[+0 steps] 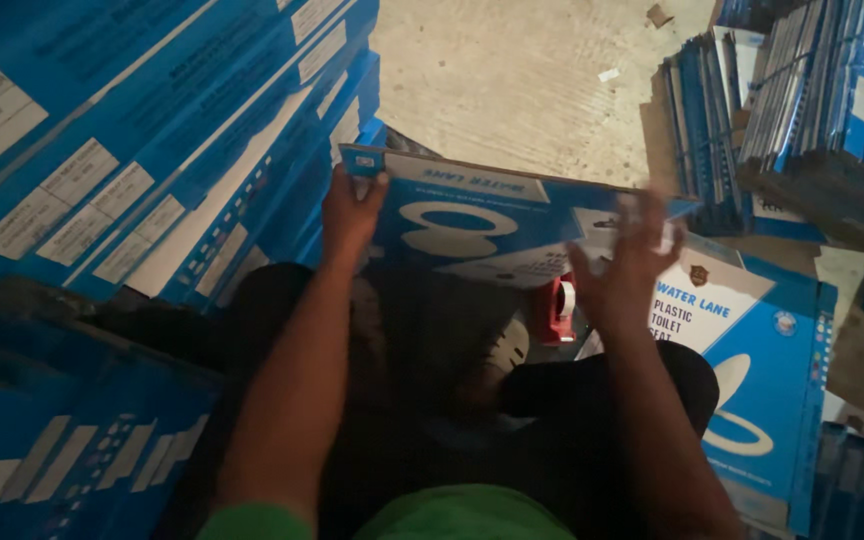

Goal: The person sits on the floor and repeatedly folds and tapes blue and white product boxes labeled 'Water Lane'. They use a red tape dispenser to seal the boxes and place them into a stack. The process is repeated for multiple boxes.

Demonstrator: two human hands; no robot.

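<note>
We are looking down on a flat blue carton (472, 225) that we are holding across our lap, and we are taking this carton as the landmark for everything else. Our left hand (350, 212) is clenching the carton's near-left corner, fingers wrapped over the edge, which appears to be steadying the panel. Our right hand (624, 262) is blurring over the carton's right end with fingers spread; we cannot tell whether it is gripping the board or merely pressing on it. Just below the carton, tucked between our knees, a red tape dispenser (557, 308) is sitting within easy reach of the right hand. To the right of the carton, a second blue box with a white label (752, 350) is lying flat on the floor. To the left, stacked blue cartons (142, 150) are rising in a tall bank, and beyond the carton's far-right corner, flattened bundles (782, 110) are leaning upright on the concrete floor (522, 80).
</note>
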